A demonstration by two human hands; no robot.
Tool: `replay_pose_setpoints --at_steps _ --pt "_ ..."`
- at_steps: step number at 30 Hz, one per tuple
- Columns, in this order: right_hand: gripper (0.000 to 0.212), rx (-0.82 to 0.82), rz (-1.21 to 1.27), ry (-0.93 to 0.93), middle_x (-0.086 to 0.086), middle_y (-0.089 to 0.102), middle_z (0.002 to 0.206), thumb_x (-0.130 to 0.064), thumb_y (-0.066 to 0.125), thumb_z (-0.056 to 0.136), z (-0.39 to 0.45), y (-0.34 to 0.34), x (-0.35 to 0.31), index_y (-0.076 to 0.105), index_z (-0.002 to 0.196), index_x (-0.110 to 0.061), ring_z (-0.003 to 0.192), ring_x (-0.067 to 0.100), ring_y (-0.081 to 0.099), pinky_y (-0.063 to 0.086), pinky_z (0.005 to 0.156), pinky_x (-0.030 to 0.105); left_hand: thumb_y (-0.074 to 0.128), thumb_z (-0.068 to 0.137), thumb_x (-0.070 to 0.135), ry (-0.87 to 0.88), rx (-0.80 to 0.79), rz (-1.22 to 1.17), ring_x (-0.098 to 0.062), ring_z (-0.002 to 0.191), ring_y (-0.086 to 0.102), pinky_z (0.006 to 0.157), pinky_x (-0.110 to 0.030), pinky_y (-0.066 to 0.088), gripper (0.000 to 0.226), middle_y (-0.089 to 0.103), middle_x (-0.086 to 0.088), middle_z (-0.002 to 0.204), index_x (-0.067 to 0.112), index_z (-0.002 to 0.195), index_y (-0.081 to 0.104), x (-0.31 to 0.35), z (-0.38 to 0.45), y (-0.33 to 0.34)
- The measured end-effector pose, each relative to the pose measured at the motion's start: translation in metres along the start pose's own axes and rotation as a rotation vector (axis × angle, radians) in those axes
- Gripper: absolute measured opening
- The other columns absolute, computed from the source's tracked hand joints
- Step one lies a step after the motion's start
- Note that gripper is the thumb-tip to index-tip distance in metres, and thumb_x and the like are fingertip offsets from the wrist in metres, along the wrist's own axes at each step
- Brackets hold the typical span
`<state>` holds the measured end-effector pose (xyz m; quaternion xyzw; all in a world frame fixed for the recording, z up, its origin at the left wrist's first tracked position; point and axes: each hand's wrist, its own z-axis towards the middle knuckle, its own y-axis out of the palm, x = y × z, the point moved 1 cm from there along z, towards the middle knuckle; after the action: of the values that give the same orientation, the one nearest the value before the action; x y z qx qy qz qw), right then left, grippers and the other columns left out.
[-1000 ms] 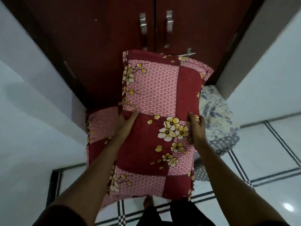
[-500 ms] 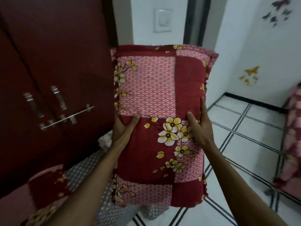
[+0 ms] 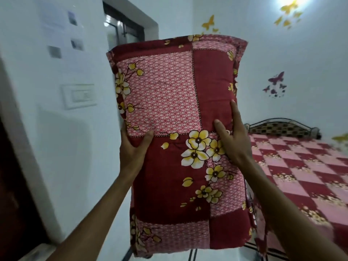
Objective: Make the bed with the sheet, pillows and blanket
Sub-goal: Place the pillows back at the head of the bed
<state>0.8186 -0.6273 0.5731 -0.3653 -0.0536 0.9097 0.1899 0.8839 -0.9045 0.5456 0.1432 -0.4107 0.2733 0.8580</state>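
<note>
- In the middle of the view, a patchwork pillow in maroon and pink with yellow flowers is held upright, its long side vertical, clear of any surface
- At the pillow's left edge, about halfway up, the left hand is clamped on it: the thumb is laid across the front face and the fingers are wrapped behind the edge, out of sight
- At the pillow's right edge, at much the same height, the right hand is clasped round it: the thumb is pressed on the front near a large yellow flower, the forefinger is stretched up along the edge, and the other fingers are hidden behind
- To the right of the pillow and beyond it, a bed is seen, covered with a checked sheet in maroon and pink squares; the pillow is held apart from it
- At the far end of the bed, right of the pillow, a dark patterned headboard with a curved metal rim is set against the white wall
- Above the pillow and to its right, yellow butterfly stickers and purple butterfly stickers are stuck on the wall
- To the left of the pillow, a white switch plate is mounted on the wall, with small blurred papers pinned above it
- Behind the pillow's upper left corner, a dark-framed doorway is partly covered by it
</note>
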Motion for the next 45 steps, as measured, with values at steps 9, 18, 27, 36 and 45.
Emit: replay_pose_setpoints --at_steps 9,18,27,36,45 --pt "0.081 0.179 -0.132 0.045 0.001 0.043 0.157 -0.071 0.046 0.087 0.138 0.04 0.132 0.013 0.157 -0.05 0.135 0.021 0.05 0.046 0.108 0.047 0.07 0.071 0.072 0.056 -0.137 -0.119 -0.003 0.127 0.053 0.106 -0.033 0.047 0.094 0.052 0.015 0.144 0.038 0.151 0.034 -0.103 0.161 0.153" --pt "0.084 0.271 -0.238 0.114 0.0 0.049 0.152 -0.076 0.043 0.083 0.267 0.072 0.267 0.014 0.157 -0.048 0.13 0.021 0.055 0.048 0.102 0.039 0.069 0.071 0.073 0.007 -0.264 -0.162 -0.004 0.129 0.052 0.11 -0.041 0.046 0.095 0.051 0.017 0.146 0.04 0.152 0.033 -0.204 0.291 0.31" --pt "0.083 0.321 -0.255 0.114 0.001 0.046 0.155 -0.076 0.044 0.084 0.434 0.084 0.448 0.014 0.157 -0.049 0.134 0.023 0.052 0.045 0.108 0.047 0.071 0.076 0.067 0.04 -0.286 -0.204 0.002 0.127 0.052 0.11 -0.039 0.047 0.086 0.052 0.021 0.144 0.042 0.15 0.036 -0.304 0.416 0.507" --pt "0.08 0.314 -0.226 0.09 0.001 0.046 0.154 -0.074 0.045 0.086 0.624 0.131 0.616 0.016 0.157 -0.048 0.134 0.022 0.052 0.045 0.11 0.048 0.071 0.078 0.066 0.026 -0.259 -0.203 0.001 0.128 0.052 0.11 -0.041 0.047 0.084 0.052 0.022 0.143 0.043 0.15 0.035 -0.411 0.566 0.678" --pt "0.079 0.359 -0.302 0.122 0.001 0.047 0.153 -0.075 0.045 0.086 0.791 0.215 0.802 0.017 0.156 -0.049 0.133 0.024 0.053 0.045 0.109 0.051 0.072 0.078 0.066 -0.013 -0.298 -0.257 0.002 0.127 0.053 0.11 -0.042 0.046 0.082 0.053 0.023 0.142 0.046 0.149 0.036 -0.566 0.722 0.843"
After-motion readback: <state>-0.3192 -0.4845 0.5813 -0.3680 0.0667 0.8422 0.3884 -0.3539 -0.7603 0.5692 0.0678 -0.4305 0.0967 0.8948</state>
